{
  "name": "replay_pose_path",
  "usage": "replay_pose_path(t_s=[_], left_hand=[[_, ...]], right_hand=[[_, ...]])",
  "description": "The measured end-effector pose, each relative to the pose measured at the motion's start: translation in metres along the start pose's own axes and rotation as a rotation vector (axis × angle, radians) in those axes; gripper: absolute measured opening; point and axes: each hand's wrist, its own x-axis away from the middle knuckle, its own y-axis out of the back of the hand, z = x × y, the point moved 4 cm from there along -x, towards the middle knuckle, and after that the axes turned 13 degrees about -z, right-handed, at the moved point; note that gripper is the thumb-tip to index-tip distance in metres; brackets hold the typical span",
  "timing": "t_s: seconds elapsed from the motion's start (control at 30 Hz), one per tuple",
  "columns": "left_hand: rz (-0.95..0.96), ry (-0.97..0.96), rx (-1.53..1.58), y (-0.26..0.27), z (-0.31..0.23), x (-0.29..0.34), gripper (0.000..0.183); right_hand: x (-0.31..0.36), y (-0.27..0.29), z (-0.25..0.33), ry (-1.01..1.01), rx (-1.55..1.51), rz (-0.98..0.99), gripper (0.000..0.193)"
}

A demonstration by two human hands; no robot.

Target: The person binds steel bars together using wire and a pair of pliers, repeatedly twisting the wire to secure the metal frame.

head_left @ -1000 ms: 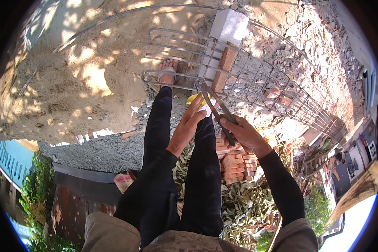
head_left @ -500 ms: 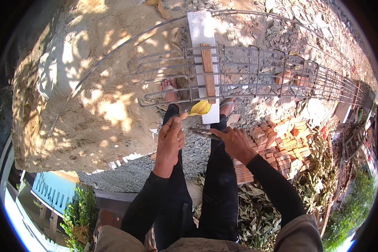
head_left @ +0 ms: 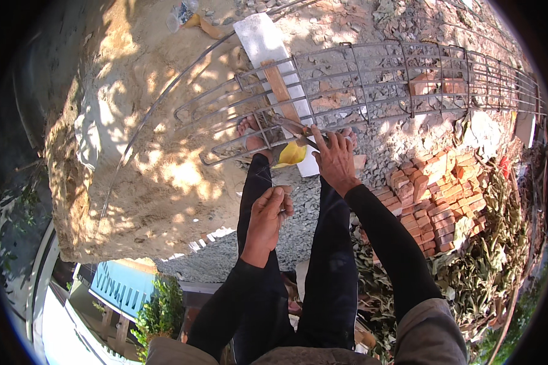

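Observation:
My right hand (head_left: 336,161) grips a pair of pliers (head_left: 293,126), their jaws over the near end of a rebar cage (head_left: 358,91). Lower and to the left, my left hand (head_left: 266,218) is closed in a pinch on what looks like thin wire, only faintly visible. The steel cage crosses a pale board (head_left: 262,35), with a strip of wood (head_left: 277,88) between its bars. A yellow leaf (head_left: 291,154) lies below the pliers, near the cage's looped bar ends.
Stacked red bricks (head_left: 435,210) stand at right, beside dry leaves (head_left: 499,261). More bricks (head_left: 423,84) sit beneath the cage. A long curved bar (head_left: 146,118) lies across the sandy ground (head_left: 158,201) at left. My feet stand close to the cage's near side.
My right hand has moved up with the pliers, from beside my left hand to the cage bars. My left hand has come down and a little right. The view has shifted and turned somewhat.

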Motion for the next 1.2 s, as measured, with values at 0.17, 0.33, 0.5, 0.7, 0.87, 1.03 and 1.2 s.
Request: replay_pose_path(t_s=[0.17,0.33,0.5,0.7,0.87,1.03,1.2], left_hand=[[-0.229,0.072,0.210,-0.039,0.012,-0.007,0.034],[0.047,0.028,0.257,-0.069,0.035,-0.022,0.040],[0.056,0.086,0.070,-0.037,0.008,-0.034,0.062],[0.285,0.500,-0.260,-0.046,-0.004,-0.015,0.057],[0.275,0.617,-0.302,-0.019,0.029,-0.013,0.036],[-0.059,0.783,-0.126,-0.062,0.018,0.023,0.025],[0.157,0.780,0.279,-0.061,0.029,0.014,0.030]], right_hand=[[0.035,0.060,0.047,-0.548,-0.719,-0.022,0.037],[0.052,0.097,0.058,-0.848,-0.937,0.114,0.025],[0.047,0.125,0.003,-0.460,-0.444,-0.143,0.013],[0.068,0.127,-0.015,-0.100,-0.230,-0.042,0.010],[0.083,0.126,-0.018,-0.017,-0.368,0.051,0.013],[0.103,0.123,-0.020,-0.142,-0.473,0.085,0.013],[0.095,0.130,-0.015,-0.279,-0.639,-0.014,0.018]])
